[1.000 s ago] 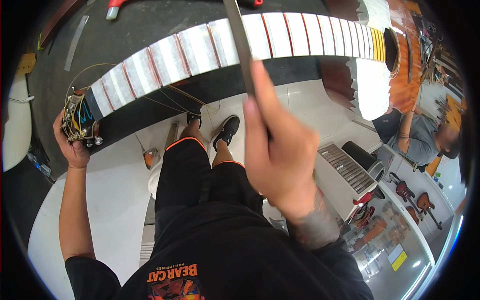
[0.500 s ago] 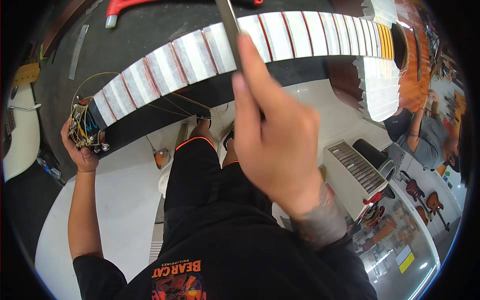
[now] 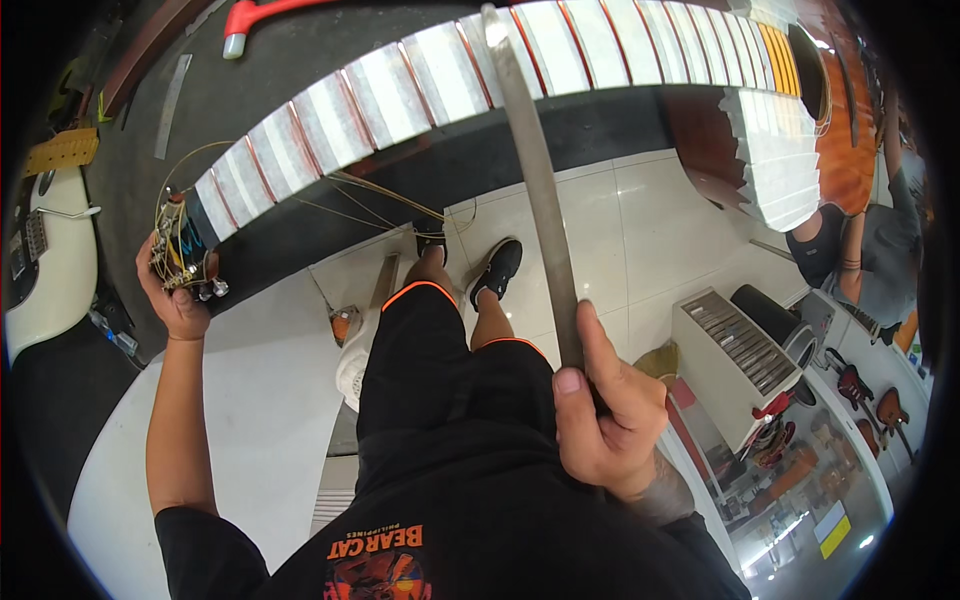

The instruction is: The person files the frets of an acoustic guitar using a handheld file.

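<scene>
A guitar neck (image 3: pixel 440 78) stretches across the top of the view, its fretboard masked with white tape between reddish fret lines. At its left end my left hand (image 3: pixel 178 305) is closed round the headstock (image 3: pixel 186 255), which carries tuning pegs and loose curled strings. My right hand (image 3: pixel 612 425) grips the near end of a long flat metal file (image 3: pixel 545 215), thumb and forefinger along it. The file's far end lies over the taped frets; whether it presses on them I cannot tell. Yellow tape (image 3: pixel 776 60) marks the frets closest to the orange-brown guitar body (image 3: pixel 852 150).
Beyond the neck, a red hammer (image 3: pixel 240 25) with a white tip and a metal ruler (image 3: pixel 173 105) lie on the dark bench. A white guitar body (image 3: pixel 65 260) is at far left. Another person (image 3: pixel 885 250) stands at right, near a case of narrow compartments (image 3: pixel 735 350).
My right hand has drawn back toward my body, pulling the file across the neck so more of its length shows. My left hand stays on the headstock. The view has shifted slightly.
</scene>
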A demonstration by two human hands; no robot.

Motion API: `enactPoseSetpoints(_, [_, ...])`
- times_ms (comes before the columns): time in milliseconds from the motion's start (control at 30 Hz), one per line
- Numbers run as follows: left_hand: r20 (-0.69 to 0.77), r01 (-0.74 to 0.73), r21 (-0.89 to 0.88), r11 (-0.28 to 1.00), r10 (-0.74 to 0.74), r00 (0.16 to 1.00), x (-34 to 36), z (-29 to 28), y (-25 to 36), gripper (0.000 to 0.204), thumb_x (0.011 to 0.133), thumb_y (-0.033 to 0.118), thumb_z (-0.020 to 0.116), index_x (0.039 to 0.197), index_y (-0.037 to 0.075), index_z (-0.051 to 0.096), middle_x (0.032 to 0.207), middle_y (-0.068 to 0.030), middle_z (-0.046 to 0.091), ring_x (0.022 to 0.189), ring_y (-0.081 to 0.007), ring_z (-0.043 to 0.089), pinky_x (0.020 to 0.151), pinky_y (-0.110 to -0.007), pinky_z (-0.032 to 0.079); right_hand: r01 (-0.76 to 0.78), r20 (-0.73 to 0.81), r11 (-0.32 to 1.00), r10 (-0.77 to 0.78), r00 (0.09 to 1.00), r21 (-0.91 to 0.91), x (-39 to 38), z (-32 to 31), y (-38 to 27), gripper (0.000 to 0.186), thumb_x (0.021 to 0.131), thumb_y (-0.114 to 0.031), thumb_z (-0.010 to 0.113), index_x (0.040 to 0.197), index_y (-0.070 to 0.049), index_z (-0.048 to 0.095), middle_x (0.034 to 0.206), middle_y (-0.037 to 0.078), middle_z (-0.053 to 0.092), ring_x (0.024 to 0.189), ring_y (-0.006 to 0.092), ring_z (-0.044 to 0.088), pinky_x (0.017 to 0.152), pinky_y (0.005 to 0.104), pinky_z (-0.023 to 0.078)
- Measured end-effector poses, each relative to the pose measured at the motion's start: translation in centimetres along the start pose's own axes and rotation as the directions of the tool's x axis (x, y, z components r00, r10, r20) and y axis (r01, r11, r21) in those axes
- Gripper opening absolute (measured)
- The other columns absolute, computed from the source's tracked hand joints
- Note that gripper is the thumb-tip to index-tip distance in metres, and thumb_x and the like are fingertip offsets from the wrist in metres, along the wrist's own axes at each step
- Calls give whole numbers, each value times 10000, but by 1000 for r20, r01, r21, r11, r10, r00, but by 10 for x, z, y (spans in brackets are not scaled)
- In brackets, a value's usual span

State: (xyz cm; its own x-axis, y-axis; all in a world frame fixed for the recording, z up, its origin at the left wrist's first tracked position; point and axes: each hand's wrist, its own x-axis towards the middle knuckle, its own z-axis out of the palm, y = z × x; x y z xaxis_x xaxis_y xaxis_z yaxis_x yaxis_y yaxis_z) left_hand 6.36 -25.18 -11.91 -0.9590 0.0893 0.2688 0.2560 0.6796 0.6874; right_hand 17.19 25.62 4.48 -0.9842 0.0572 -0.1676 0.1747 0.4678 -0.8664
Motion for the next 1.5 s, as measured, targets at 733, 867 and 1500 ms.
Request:
enactPoseSetpoints(733, [7,-6,-9,1000,6,1000,3,3,8,1065,861,846,517,1495,11,327,1177,-113,538,762,-165,591,697,-291,519,123,-50,980,-133,990,-156,-30,20,16,507,861,80,702,1360,64,613,682,86,591,513,148,521,503,261,448])
enactPoseSetpoints(867, [26,-25,17,1000,25,999,1,3,12,1048,879,832,505,1500,7,324,1316,-161,494,965,-208,597,803,-331,532,61,-5,979,-63,998,-192,-30,14,7,491,872,87,681,1358,71,612,731,134,669,543,162,586,549,240,465])
enactPoseSetpoints(1500, [20,-69,128,989,67,998,5,4,20,1058,900,849,420,1470,-39,354,1420,-201,447,1264,-293,514,1082,-431,416,169,27,968,-167,986,-186,-21,15,12,577,797,119,725,1359,78,600,736,88,612,521,185,555,475,314,471])
